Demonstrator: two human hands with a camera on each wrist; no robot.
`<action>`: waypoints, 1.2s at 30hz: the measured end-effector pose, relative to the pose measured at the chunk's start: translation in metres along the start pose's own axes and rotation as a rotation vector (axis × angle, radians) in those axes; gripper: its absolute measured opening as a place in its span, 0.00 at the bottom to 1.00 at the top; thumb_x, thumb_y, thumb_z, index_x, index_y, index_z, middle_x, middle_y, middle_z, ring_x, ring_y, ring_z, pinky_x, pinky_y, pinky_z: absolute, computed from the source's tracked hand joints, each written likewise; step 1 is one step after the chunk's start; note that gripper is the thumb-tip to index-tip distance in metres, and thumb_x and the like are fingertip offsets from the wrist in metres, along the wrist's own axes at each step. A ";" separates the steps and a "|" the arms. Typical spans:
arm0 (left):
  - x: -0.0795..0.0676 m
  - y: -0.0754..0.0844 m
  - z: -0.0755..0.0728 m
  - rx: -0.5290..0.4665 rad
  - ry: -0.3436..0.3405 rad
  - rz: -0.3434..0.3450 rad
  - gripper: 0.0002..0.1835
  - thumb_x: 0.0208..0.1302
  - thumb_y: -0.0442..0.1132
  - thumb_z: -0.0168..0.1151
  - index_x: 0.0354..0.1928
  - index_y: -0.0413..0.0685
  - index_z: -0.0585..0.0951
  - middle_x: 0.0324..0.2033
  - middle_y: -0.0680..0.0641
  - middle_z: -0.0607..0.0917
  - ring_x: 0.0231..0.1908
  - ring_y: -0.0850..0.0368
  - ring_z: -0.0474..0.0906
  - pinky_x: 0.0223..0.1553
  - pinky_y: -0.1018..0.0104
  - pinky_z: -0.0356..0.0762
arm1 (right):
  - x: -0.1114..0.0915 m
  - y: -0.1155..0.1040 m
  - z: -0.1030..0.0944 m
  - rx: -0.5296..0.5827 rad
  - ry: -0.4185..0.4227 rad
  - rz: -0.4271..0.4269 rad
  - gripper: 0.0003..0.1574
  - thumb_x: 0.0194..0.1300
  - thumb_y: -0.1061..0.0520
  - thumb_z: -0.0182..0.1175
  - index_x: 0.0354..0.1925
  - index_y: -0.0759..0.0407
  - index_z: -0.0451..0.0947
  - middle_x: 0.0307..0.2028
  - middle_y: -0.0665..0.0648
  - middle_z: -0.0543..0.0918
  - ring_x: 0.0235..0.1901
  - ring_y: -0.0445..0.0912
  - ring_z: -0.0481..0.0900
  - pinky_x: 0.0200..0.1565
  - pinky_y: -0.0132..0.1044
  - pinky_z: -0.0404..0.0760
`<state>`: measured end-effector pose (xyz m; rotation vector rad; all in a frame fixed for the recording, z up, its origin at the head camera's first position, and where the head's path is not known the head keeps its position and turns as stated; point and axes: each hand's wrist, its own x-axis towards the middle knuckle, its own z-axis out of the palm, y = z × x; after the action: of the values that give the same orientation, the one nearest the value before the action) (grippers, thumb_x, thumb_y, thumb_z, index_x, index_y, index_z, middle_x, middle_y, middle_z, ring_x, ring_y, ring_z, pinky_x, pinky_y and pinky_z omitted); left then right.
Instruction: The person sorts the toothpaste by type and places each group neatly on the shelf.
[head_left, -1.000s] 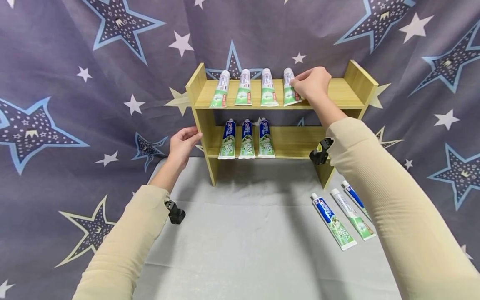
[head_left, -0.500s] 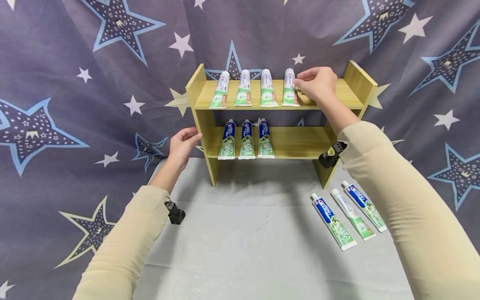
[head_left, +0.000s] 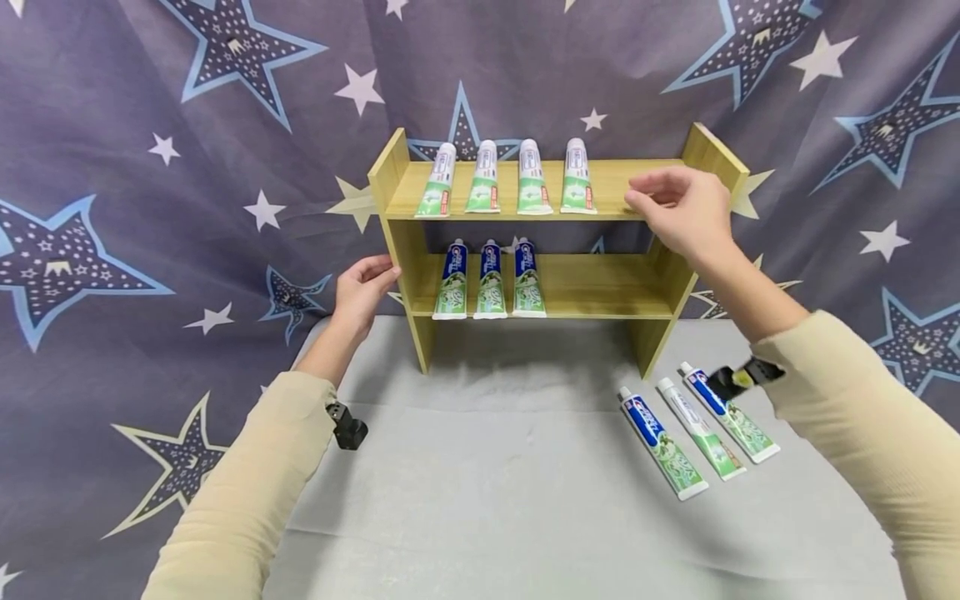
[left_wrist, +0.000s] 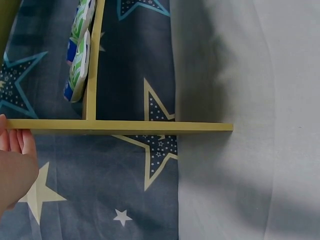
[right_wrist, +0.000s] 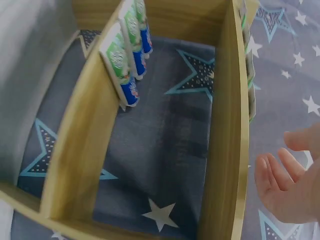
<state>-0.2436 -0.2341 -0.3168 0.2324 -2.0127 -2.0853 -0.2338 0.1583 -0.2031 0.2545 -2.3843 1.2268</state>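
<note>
My right hand point(head_left: 693, 212) hovers in front of the upper shelf's right part, fingers loosely bent and holding nothing. To its left, several white-and-green toothpaste tubes point(head_left: 577, 177) lie in a spaced row on the upper shelf, caps toward the back. Three blue-and-green toothpaste tubes point(head_left: 528, 279) lie on the lower shelf's left half. My left hand point(head_left: 362, 292) touches the left side panel of the wooden shelf rack point(head_left: 600, 287). In the left wrist view, fingers point(left_wrist: 29, 145) lie against that panel's outer face; part of the hand is cut off.
On the grey tablecloth point(head_left: 510, 483), right of the rack, lie two blue-and-green tubes point(head_left: 663, 446) with a white-and-green tube point(head_left: 701, 429) between them. A star-patterned curtain point(head_left: 300, 150) hangs close behind the rack.
My right hand has let go of the rightmost upper toothpaste tube and drawn away to the right and toward me. That tube now lies straighter. My left hand stays at the panel.
</note>
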 end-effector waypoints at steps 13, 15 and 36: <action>0.001 0.000 -0.003 0.002 -0.008 0.020 0.08 0.61 0.31 0.63 0.37 0.53 0.77 0.31 0.60 0.81 0.35 0.70 0.79 0.42 0.82 0.79 | -0.076 0.068 -0.007 0.044 -0.153 0.082 0.21 0.63 0.52 0.64 0.48 0.66 0.79 0.26 0.21 0.77 0.28 0.23 0.76 0.29 0.17 0.76; 0.001 -0.001 -0.002 -0.004 -0.010 0.016 0.08 0.61 0.31 0.63 0.37 0.53 0.77 0.31 0.60 0.81 0.35 0.70 0.79 0.44 0.80 0.79 | -0.084 0.082 -0.006 0.048 -0.210 0.128 0.22 0.63 0.53 0.64 0.49 0.68 0.78 0.26 0.21 0.77 0.28 0.23 0.77 0.30 0.18 0.78; -0.001 0.001 0.001 0.003 0.016 -0.001 0.08 0.62 0.30 0.62 0.36 0.54 0.77 0.32 0.59 0.80 0.37 0.69 0.78 0.42 0.83 0.79 | -0.153 0.195 0.037 -0.143 -0.405 0.239 0.17 0.60 0.59 0.64 0.44 0.70 0.80 0.39 0.68 0.87 0.28 0.35 0.81 0.31 0.26 0.81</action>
<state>-0.2428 -0.2331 -0.3162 0.2497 -2.0078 -2.0741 -0.1788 0.2368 -0.4347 0.1909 -2.9087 1.1888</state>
